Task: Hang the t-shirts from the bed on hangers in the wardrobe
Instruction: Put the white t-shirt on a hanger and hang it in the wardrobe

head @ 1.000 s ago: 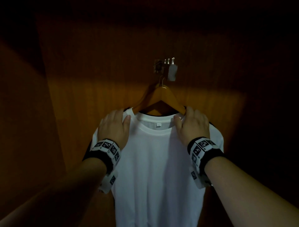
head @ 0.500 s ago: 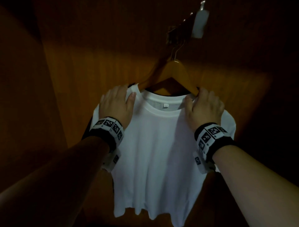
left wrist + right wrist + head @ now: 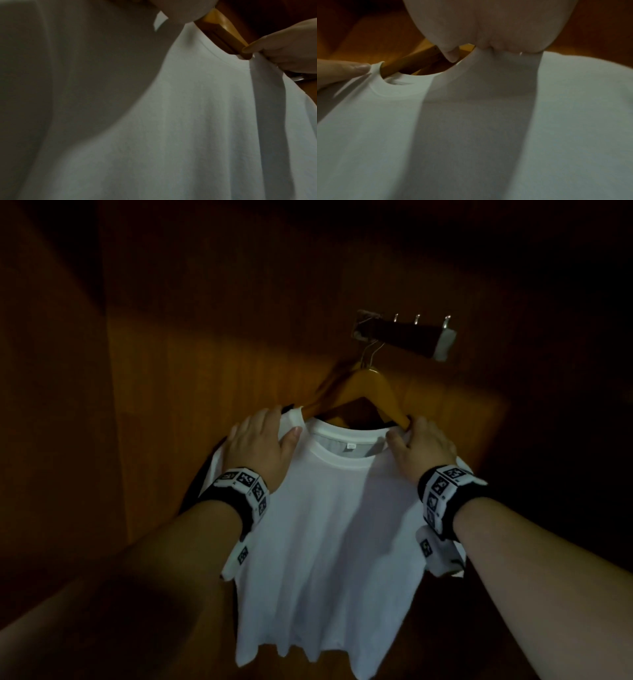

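Note:
A white t-shirt (image 3: 329,525) hangs on a wooden hanger (image 3: 366,386), whose wire hook sits on a short pull-out rail (image 3: 404,335) on the wardrobe's back wall. My left hand (image 3: 260,443) holds the shirt's left shoulder, fingers over the top and thumb on the front by the collar. My right hand (image 3: 424,446) holds the right shoulder the same way, its thumb at the collar's edge beside the hanger arm (image 3: 409,63). In the left wrist view the right hand (image 3: 283,51) pinches cloth against the hanger's end (image 3: 217,33).
Dark wooden wardrobe walls close in at the left (image 3: 61,440) and behind. A dark garment (image 3: 197,484) hangs just behind the white shirt on its left side. The rail carries several small metal pegs (image 3: 417,319) and a pale end cap (image 3: 445,344).
Both hands have stayed on the shirt's shoulders. My view has swung, so the rail now shows up and to the right of the hanger. The shirt hangs slightly tilted.

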A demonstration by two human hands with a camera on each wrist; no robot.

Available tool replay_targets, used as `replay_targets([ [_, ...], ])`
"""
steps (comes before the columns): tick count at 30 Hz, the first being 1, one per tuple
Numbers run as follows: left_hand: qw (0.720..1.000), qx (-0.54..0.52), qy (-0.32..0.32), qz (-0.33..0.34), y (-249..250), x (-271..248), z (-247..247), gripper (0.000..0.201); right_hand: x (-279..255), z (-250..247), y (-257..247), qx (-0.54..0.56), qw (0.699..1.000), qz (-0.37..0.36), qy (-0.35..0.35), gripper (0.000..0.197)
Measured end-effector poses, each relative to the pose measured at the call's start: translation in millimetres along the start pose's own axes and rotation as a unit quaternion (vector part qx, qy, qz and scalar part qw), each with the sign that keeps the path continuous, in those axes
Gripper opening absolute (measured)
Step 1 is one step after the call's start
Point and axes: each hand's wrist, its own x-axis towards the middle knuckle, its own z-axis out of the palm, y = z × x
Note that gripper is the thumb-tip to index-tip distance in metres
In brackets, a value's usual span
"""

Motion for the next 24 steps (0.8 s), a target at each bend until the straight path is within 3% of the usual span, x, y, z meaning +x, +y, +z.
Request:
replay_targets([
  [5, 0.995, -0.065, -0.08, 0.003, -6.5, 8.4, -3.2, 0.073, -5.3, -38.0, -0.4, 0.001, 0.996, 0.004, -0.092, 0.052],
  [9, 0.982, -0.103, -0.159, -0.018, -9.8, 7.2, -18.9, 0.095, -25.9, -57.7, -1.6, -0.031, 0.992, 0.02, -0.123, 0.074],
  [13, 0.978, -0.07, -0.192, -0.041, -7.1, -6.4, -58.7, 0.09, -44.6, -80.5, -4.1, -0.044, 0.99, 0.009, -0.133, 0.077],
  [17, 0.978, -0.033, -0.195, -0.063, 5.5, -25.7, -121.9, 0.094, -52.4, -105.7, -5.9, -0.03, 0.989, -0.022, -0.143, 0.074],
  [24, 0.982, 0.065, -0.14, -0.106, 40.8, -99.8, -223.2, 0.088, -85.8, -132.4, -8.6, 0.054, 0.981, -0.101, -0.159, 0.073],
])
